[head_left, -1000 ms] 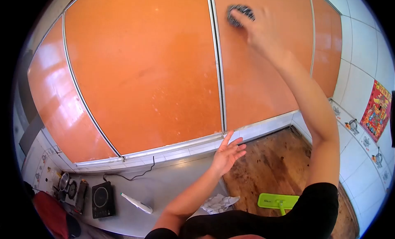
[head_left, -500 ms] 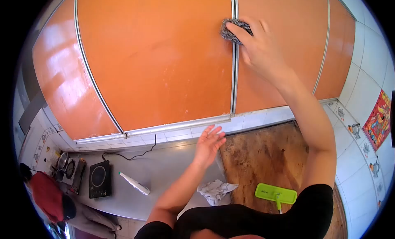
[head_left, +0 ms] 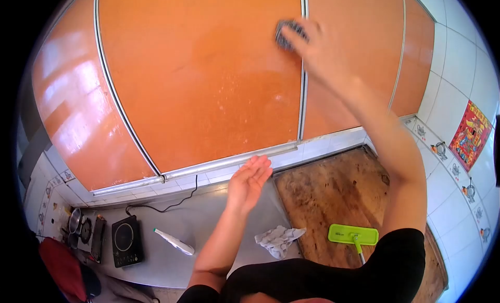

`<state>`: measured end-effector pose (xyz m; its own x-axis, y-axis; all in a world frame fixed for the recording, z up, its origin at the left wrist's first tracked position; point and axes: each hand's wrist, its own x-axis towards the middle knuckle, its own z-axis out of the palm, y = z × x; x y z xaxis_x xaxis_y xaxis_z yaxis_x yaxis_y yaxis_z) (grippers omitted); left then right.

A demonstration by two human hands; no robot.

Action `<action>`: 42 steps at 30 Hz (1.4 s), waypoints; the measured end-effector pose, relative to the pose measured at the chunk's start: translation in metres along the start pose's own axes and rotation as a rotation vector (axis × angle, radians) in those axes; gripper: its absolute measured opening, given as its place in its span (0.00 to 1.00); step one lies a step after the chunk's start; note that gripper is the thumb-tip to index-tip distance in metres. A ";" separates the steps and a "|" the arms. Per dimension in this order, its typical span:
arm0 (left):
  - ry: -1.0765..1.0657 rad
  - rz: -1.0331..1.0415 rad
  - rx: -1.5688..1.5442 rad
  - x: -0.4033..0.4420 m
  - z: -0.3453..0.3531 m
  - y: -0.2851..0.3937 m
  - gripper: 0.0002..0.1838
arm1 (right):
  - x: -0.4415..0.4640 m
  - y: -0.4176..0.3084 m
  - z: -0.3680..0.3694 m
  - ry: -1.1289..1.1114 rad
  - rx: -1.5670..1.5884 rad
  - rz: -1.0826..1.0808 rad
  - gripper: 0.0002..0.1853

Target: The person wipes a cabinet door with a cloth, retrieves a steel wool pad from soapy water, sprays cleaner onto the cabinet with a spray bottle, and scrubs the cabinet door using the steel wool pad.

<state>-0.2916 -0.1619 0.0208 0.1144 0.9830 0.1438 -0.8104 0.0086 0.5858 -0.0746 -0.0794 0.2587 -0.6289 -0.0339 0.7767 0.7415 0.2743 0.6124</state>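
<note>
My right hand is raised high and wrapped round a dark grey, fuzzy scrubbing pad. The pad lies against the large orange cabinet door, just left of a silver vertical strip. Motion blurs that hand a little. Palm turned up and fingers outstretched, my left hand holds nothing. It hovers in front of the cabinet's lower metal rail, above the steel counter.
On the counter are a black induction cooker, a white stick-shaped tool and a crumpled grey cloth. A green flat mop head rests on the stained wooden board. At lower left stands another person in a red top.
My right hand and the pad have shifted slightly left and up, off the vertical strip onto the orange door. My left hand has moved left. The view has turned a little.
</note>
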 end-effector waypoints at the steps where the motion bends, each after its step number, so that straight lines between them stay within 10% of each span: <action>1: -0.019 0.038 -0.020 0.001 0.001 0.002 0.19 | 0.004 0.007 0.004 0.024 -0.024 0.027 0.25; 8: -0.012 0.004 -0.119 0.014 -0.004 -0.002 0.12 | -0.076 -0.063 -0.006 -0.201 0.136 -0.300 0.22; 29: -0.109 -0.183 -0.291 0.017 0.005 0.026 0.17 | 0.017 -0.005 -0.005 -0.057 -0.134 0.074 0.28; 34: -0.125 -0.180 -0.223 0.017 0.002 0.024 0.17 | -0.082 -0.069 -0.005 -0.244 0.065 -0.212 0.25; 37: -0.218 -0.212 0.096 0.006 0.006 0.013 0.20 | -0.064 -0.046 -0.005 -0.180 -0.031 -0.074 0.25; 42: -0.661 0.925 1.787 0.008 0.074 0.039 0.33 | -0.043 -0.005 -0.013 0.117 0.264 0.436 0.29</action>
<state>-0.2803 -0.1672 0.1037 0.5615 0.4004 0.7241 0.5080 -0.8576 0.0803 -0.0478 -0.0914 0.2239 -0.2334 0.0343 0.9718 0.8348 0.5196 0.1821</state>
